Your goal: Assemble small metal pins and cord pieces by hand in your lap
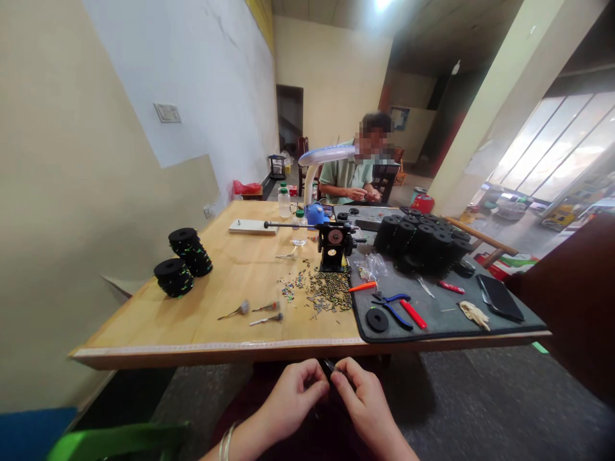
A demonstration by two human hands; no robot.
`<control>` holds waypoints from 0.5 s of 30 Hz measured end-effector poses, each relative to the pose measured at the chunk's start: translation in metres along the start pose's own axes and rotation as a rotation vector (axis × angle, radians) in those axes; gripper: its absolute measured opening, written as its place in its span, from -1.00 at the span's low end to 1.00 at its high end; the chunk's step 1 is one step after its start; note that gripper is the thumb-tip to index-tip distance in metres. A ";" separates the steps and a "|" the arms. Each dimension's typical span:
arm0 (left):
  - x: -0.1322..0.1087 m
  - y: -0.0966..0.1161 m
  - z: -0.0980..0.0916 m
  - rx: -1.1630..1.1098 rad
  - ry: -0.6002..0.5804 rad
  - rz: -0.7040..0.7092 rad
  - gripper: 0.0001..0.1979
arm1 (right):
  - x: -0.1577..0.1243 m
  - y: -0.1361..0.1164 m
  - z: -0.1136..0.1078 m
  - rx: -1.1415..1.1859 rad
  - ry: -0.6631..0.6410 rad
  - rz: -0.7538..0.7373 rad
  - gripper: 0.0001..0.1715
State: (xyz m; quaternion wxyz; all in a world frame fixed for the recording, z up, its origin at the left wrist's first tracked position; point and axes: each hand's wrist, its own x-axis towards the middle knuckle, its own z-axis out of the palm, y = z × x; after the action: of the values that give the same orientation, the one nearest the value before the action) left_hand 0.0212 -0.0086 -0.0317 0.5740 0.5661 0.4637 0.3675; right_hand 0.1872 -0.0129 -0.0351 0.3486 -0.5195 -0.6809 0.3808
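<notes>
Piece in hand: one thin dark piece (329,364), glinting along one side, between the hands just short of the near edge of the table (168,326). Right hand (361,394): thumb and forefinger closed on it. Left hand (298,394): fingers curled, tips right beside it; whether they also grip cannot be told. Fingers cover most of the piece, so its full shape is uncertain.

Handling (judged): very light, probably slick and easily bent; best taken by fingertip pinch close to its end, with light pressure.

Count, table: stacks of black spools (191,253), 2, at left; tufted bundles (266,318), 3; winding device (332,246), 1; lamp (317,214), 1. On mat (446,330): blue-handled pliers (400,310), 1; orange tool (362,286), 1; red tubes (413,314), 2; flat black disc (377,319), 1, lying apart; phone-like slab (500,298), 1. Small metallic bits (329,288): many, not countable.
</notes>
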 end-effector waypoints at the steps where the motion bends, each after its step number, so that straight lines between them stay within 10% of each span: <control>1: 0.000 0.000 0.000 0.011 0.002 -0.001 -0.85 | 0.000 0.000 0.000 -0.006 -0.002 0.001 -0.73; 15: 0.001 0.003 -0.001 -0.001 -0.026 -0.045 -0.91 | 0.005 0.007 -0.024 -0.017 0.090 0.013 -0.58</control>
State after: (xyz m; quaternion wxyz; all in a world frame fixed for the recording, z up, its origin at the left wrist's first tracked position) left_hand 0.0211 -0.0077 -0.0292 0.5883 0.5601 0.4685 0.3474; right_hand 0.2101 -0.0034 -0.0296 0.3717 -0.5435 -0.6644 0.3536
